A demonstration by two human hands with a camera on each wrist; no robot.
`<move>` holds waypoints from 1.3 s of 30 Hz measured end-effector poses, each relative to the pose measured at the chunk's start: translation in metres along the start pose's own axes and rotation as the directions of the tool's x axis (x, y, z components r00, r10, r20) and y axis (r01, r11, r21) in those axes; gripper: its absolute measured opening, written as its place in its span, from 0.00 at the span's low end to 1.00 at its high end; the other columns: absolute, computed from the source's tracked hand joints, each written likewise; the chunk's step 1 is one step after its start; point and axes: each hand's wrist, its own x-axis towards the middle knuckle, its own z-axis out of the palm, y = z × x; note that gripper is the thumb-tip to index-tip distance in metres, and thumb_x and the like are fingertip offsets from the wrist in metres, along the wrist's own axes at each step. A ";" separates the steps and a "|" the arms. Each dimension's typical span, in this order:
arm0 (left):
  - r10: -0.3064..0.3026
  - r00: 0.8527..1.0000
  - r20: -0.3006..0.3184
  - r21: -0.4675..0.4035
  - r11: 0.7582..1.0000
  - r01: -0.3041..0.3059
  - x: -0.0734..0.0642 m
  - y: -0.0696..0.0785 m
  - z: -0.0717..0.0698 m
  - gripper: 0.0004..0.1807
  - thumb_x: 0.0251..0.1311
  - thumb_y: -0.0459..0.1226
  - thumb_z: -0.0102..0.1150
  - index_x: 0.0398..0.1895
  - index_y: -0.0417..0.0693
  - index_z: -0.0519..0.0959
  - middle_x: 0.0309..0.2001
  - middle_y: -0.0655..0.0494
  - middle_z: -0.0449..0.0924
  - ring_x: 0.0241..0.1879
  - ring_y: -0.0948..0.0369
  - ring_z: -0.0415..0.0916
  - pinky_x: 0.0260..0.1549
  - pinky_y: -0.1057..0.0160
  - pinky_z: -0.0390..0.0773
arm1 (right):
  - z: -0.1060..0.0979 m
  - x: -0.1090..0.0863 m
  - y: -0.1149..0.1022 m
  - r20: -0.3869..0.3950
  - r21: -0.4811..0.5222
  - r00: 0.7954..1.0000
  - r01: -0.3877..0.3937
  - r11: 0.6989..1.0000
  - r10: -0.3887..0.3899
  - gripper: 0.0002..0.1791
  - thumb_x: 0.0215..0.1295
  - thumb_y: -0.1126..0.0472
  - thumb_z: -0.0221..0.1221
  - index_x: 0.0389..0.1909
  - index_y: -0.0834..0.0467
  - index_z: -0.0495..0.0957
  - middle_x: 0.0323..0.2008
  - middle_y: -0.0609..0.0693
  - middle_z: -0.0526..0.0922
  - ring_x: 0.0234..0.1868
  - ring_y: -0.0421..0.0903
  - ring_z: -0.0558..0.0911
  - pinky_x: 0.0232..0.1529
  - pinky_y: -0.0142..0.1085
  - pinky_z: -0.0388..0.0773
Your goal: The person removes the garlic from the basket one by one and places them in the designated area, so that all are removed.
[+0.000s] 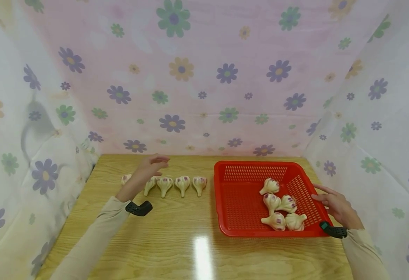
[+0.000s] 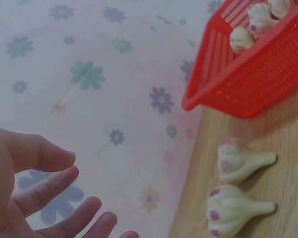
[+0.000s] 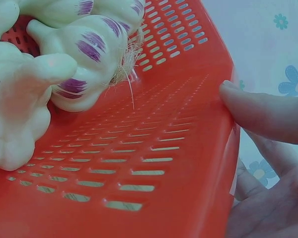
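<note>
Red basket, five garlic bulbs inside; left of it, bulb row, left hand raised, fingers apart; right hand, fingers clamped on its rim.

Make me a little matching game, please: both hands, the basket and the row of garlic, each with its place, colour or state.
1. Left hand
2. Right hand
3. Plastic basket
4. Garlic row

A. Lined up on the wooden table
B. Holding nothing
C. Red, with five bulbs inside
D. Touching the basket's right rim

Pairs: 1-B, 2-D, 3-C, 4-A
</note>
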 end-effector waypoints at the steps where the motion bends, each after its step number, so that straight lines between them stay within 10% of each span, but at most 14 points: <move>1: 0.006 1.000 0.011 -0.003 1.000 -0.006 0.000 0.001 0.002 0.19 0.67 0.39 0.52 0.58 0.43 0.72 0.58 0.45 0.71 0.58 0.48 0.68 0.53 0.48 0.71 | 0.000 0.000 0.000 0.002 -0.005 1.000 0.008 1.000 -0.008 0.42 0.69 0.54 0.55 0.75 0.57 0.43 0.39 0.32 0.76 0.44 0.43 0.81 0.48 0.46 0.77; 14: 0.058 0.991 0.118 -0.007 0.998 -0.057 0.004 0.020 0.036 0.16 0.67 0.40 0.53 0.55 0.43 0.75 0.55 0.47 0.73 0.56 0.50 0.71 0.50 0.52 0.75 | -0.001 -0.001 0.002 0.006 0.005 1.000 0.018 1.000 -0.018 0.41 0.69 0.55 0.55 0.74 0.57 0.44 0.39 0.31 0.76 0.43 0.42 0.81 0.47 0.46 0.78; 39: 0.108 0.938 0.329 0.002 0.993 -0.115 0.031 0.038 0.146 0.10 0.62 0.38 0.60 0.46 0.50 0.80 0.46 0.56 0.78 0.43 0.58 0.76 0.41 0.52 0.78 | 0.000 0.003 -0.001 -0.021 0.052 0.999 -0.038 0.998 0.039 0.39 0.67 0.56 0.57 0.74 0.52 0.48 0.36 0.33 0.79 0.42 0.44 0.81 0.47 0.46 0.78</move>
